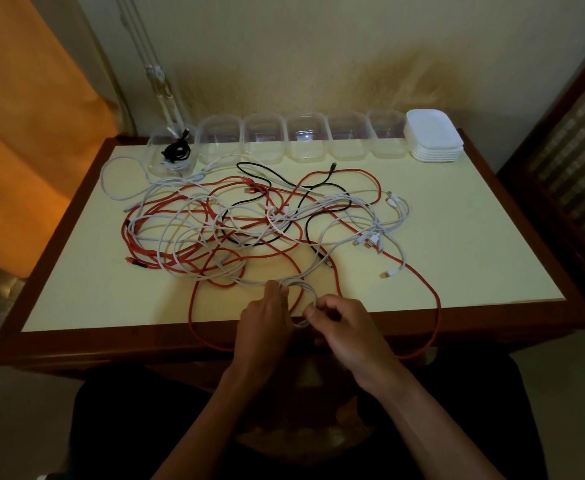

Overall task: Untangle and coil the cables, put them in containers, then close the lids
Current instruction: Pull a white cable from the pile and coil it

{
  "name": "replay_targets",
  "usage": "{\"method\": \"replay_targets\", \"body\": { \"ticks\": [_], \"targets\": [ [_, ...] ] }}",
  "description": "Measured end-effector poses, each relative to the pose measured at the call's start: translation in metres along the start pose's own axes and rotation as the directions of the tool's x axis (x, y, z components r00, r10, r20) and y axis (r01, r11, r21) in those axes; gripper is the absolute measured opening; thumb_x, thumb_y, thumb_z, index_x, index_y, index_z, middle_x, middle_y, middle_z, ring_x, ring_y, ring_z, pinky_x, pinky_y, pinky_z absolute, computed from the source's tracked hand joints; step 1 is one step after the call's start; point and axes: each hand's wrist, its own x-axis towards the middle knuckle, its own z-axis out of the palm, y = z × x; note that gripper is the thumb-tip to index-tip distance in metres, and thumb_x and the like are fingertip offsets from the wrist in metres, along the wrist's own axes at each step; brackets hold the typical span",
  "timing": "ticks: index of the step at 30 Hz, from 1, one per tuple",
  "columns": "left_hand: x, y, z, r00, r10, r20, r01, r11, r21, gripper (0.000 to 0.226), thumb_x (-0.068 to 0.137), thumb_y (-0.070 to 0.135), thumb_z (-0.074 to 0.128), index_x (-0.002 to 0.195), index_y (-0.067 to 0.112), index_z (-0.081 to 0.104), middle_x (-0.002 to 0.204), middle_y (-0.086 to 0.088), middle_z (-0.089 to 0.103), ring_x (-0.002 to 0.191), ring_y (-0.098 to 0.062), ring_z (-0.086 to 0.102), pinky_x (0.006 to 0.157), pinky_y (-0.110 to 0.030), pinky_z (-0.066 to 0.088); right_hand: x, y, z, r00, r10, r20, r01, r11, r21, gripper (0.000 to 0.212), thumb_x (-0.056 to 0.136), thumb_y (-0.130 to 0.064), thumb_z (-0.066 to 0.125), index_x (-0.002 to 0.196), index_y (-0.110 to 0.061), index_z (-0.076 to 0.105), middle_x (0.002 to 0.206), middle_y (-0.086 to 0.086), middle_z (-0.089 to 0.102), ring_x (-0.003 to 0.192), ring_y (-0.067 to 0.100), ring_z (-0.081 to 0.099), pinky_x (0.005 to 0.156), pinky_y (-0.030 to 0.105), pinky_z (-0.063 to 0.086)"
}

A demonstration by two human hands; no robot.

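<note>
You have the white cable [301, 299] looped at the table's [76, 299] near edge, left hand [263, 323] pinching the coil, right hand [339, 323] gripping its lower turn to keep it free of the tangle [249, 223], with open containers [305, 140] waiting behind.
</note>
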Motion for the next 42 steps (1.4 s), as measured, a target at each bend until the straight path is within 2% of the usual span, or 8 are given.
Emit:
{"method": "replay_targets", "body": {
  "ticks": [2, 5, 15, 18, 22, 27, 33, 42],
  "targets": [
    [0.001, -0.005, -0.004, 0.999, -0.015, 0.039, 0.011, 0.995, 0.096, 0.011, 0.104, 0.027, 0.037, 0.104, 0.017, 0.043, 0.063, 0.005, 0.052, 0.049, -0.009, 0.05, 0.043, -0.023, 0.041, 0.003, -0.003, -0.011, 0.983, 0.165, 0.074, -0.179, 0.948, 0.265, 0.022, 0.099, -0.02, 0.053, 0.091, -0.004, 0.065, 0.091, 0.012, 0.07, 0.09, 0.023, 0.07, 0.078, 0.034, 0.058],
    [0.001, -0.009, -0.012, 0.994, -0.011, 0.112, -0.018, 0.967, 0.255, 0.012, 0.102, 0.033, 0.04, 0.106, 0.023, 0.036, 0.069, 0.01, 0.048, 0.06, -0.009, 0.054, 0.054, -0.027, 0.048, 0.008, -0.006, -0.03, 0.904, 0.305, 0.298, -0.426, 0.629, 0.65, 0.023, 0.097, -0.015, 0.051, 0.079, -0.004, 0.058, 0.076, 0.017, 0.065, 0.081, 0.034, 0.071, 0.074, 0.042, 0.059],
    [0.004, -0.003, -0.013, 0.989, -0.009, 0.145, -0.031, 0.962, 0.272, 0.015, 0.102, 0.032, 0.041, 0.112, 0.021, 0.039, 0.073, 0.01, 0.047, 0.063, -0.007, 0.055, 0.058, -0.026, 0.052, 0.019, 0.015, -0.032, 0.893, 0.317, 0.32, -0.44, 0.459, 0.772, 0.027, 0.098, -0.025, 0.055, 0.077, -0.008, 0.057, 0.069, 0.01, 0.06, 0.07, 0.028, 0.069, 0.083, 0.047, 0.058],
    [0.006, -0.007, -0.016, 0.99, -0.01, 0.14, -0.029, 0.962, 0.27, 0.015, 0.1, 0.031, 0.047, 0.108, 0.022, 0.038, 0.073, 0.012, 0.045, 0.061, -0.005, 0.05, 0.055, -0.02, 0.045, 0.019, 0.016, -0.033, 0.893, 0.324, 0.314, -0.443, 0.502, 0.743, 0.017, 0.094, -0.018, 0.058, 0.086, -0.003, 0.06, 0.052, 0.002, 0.047, 0.047, 0.018, 0.058, 0.058, 0.035, 0.06],
    [0.009, -0.013, -0.022, 0.991, -0.017, 0.133, -0.021, 0.961, 0.276, 0.012, 0.101, 0.028, 0.048, 0.103, 0.024, 0.037, 0.072, 0.011, 0.046, 0.058, -0.005, 0.049, 0.049, -0.015, 0.036, 0.019, 0.017, -0.042, 0.873, 0.282, 0.399, -0.487, 0.574, 0.659, 0.023, 0.087, -0.02, 0.061, 0.092, 0.001, 0.069, 0.039, -0.006, 0.03, 0.025, 0.005, 0.028, 0.028, 0.017, 0.03],
    [0.017, -0.013, -0.022, 0.977, -0.169, 0.127, 0.185, 0.974, -0.127, 0.019, 0.103, 0.019, 0.039, 0.088, 0.016, 0.049, 0.074, 0.003, 0.053, 0.059, -0.008, 0.051, 0.053, -0.018, 0.041, 0.016, 0.021, -0.037, 0.996, 0.028, 0.083, -0.041, 0.987, 0.158, 0.017, 0.098, -0.021, 0.059, 0.1, -0.01, 0.073, 0.049, 0.004, 0.041, 0.033, 0.015, 0.034, 0.036, 0.023, 0.033],
    [0.008, 0.004, -0.026, 0.903, -0.197, 0.382, 0.385, 0.766, -0.516, 0.034, 0.106, 0.027, 0.029, 0.089, 0.007, 0.051, 0.057, -0.002, 0.05, 0.043, -0.01, 0.045, 0.043, -0.022, 0.039, 0.021, 0.043, -0.013, 0.885, -0.43, -0.176, 0.37, 0.881, -0.294, 0.006, 0.093, -0.018, 0.066, 0.092, -0.014, 0.07, 0.09, -0.006, 0.065, 0.088, 0.003, 0.06, 0.072, 0.013, 0.049],
    [0.001, 0.006, 0.0, 0.987, -0.15, 0.06, 0.158, 0.972, -0.174, 0.021, 0.104, 0.023, 0.036, 0.09, 0.021, 0.05, 0.072, -0.001, 0.059, 0.058, -0.015, 0.056, 0.052, -0.026, 0.048, 0.016, 0.034, -0.004, 0.964, -0.163, -0.211, 0.15, 0.986, -0.078, 0.013, 0.092, -0.013, 0.067, 0.099, -0.018, 0.077, 0.087, -0.012, 0.075, 0.086, -0.003, 0.068, 0.074, 0.011, 0.052]
  ]
}}
